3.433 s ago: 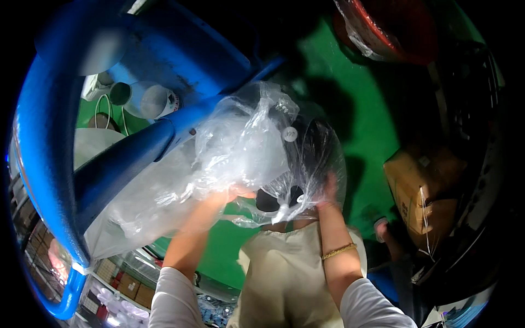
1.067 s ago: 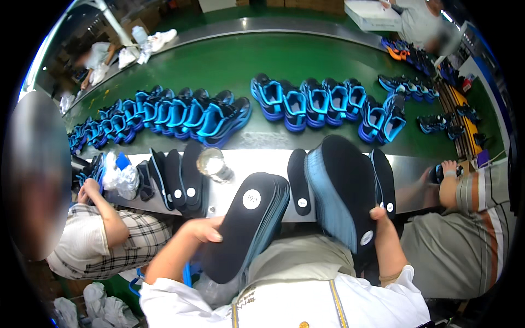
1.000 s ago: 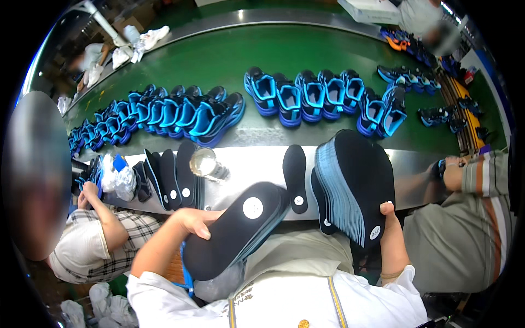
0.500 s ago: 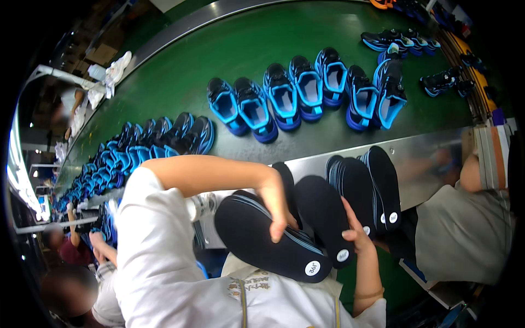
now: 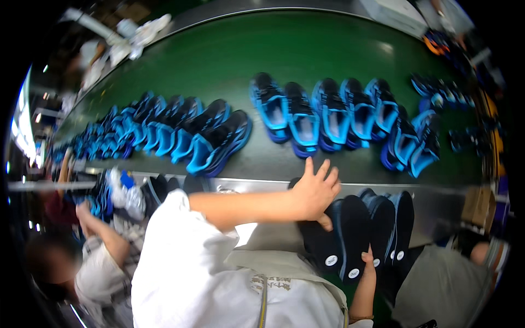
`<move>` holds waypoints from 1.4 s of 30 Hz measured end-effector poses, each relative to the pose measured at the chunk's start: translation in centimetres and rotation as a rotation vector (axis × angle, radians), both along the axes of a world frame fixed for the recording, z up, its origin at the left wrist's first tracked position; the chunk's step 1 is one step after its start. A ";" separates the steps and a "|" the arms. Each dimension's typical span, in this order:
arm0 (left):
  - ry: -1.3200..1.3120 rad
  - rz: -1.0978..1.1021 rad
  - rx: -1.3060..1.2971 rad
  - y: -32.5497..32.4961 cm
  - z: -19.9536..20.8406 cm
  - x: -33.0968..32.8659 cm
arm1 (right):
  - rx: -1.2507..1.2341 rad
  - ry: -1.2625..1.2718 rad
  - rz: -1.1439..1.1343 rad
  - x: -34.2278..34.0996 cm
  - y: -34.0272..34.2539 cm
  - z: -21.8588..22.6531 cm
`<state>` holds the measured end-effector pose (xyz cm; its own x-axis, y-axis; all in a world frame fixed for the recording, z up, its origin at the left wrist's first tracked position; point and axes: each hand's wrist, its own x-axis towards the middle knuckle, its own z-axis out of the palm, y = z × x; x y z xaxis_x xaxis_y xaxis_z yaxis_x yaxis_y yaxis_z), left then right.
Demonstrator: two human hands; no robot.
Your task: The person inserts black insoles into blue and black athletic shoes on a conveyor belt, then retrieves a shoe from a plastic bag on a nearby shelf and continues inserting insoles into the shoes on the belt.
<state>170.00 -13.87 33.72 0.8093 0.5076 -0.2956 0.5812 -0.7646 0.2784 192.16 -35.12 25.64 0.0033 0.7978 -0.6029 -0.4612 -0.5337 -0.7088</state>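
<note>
A row of black and blue sports shoes (image 5: 358, 112) stands on the green work surface, pale inside their openings. With fingers spread, my left hand (image 5: 315, 192) reaches toward the near end of a shoe (image 5: 301, 123); it holds nothing, and its thumb lies over the top of the black insoles. Below and to its right, my right hand (image 5: 369, 263) grips black insoles (image 5: 353, 227) at their lower right edge, thumb showing and the other fingers mostly hidden. These insoles have blue edges and round white stickers. Stacked insoles (image 5: 381, 218) stand just right of them.
A long line of similar shoes (image 5: 213, 136) runs away to the left. A metal ledge (image 5: 437, 210) borders the near side of the green surface (image 5: 229, 49). One person (image 5: 104, 268) works at left; another person's grey clothing (image 5: 437, 287) is close at right.
My left hand has let go of the insoles and moved up and right, opening its fingers. My right hand still holds insoles, now closer to the stacks. The whole view has shifted.
</note>
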 end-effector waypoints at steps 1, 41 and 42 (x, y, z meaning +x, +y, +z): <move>-0.270 0.227 0.138 -1.6 -1.0 -1.7 | 0.001 -0.028 0.018 0.0 0.3 0.1; -0.921 1.182 -0.076 12.7 -11.0 -9.7 | 0.672 -1.611 0.401 -15.2 16.9 14.8; -0.873 1.064 -0.032 13.0 -11.0 -11.0 | 0.791 -1.620 0.417 -15.6 18.9 14.1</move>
<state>158.98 -0.84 22.68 -0.0346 0.9962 0.0799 0.5055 -0.0515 0.8613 176.57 -16.23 39.75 -0.1207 0.9589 0.2569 0.8997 0.2151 -0.3800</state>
